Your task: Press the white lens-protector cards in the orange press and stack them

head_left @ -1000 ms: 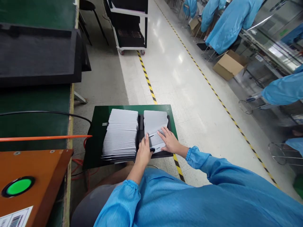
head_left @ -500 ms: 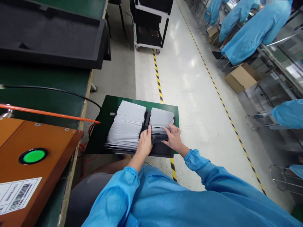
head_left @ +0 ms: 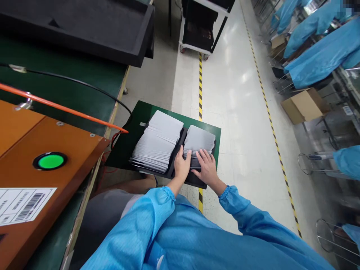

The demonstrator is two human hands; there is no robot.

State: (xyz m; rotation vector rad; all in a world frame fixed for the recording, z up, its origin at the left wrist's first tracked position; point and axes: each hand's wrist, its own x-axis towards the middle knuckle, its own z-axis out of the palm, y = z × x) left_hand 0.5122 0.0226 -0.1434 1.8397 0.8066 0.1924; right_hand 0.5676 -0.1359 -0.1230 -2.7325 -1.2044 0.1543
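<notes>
Left hand (head_left: pixel 182 165) and right hand (head_left: pixel 208 168) cover the six o'clock end of the shorter row of cards (head_left: pixel 199 139) in a black tray (head_left: pixel 197 181). Right fingers spread; whether either hand pinches cards, I cannot tell. Far off at twelve, a trolley (head_left: pixel 197 48) is cut off above.

Factory: 2 striped floor lines (head_left: pixel 200 86), wheeled cart (head_left: pixel 200 33), blue-smocked workers (head_left: pixel 317 58), green workbench (head_left: pixel 84 99).

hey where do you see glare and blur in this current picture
Head view: whitish glare on the pale floor; also head view: blue gowns at right look blurred, while the left hand and right hand are fairly crisp.
</notes>
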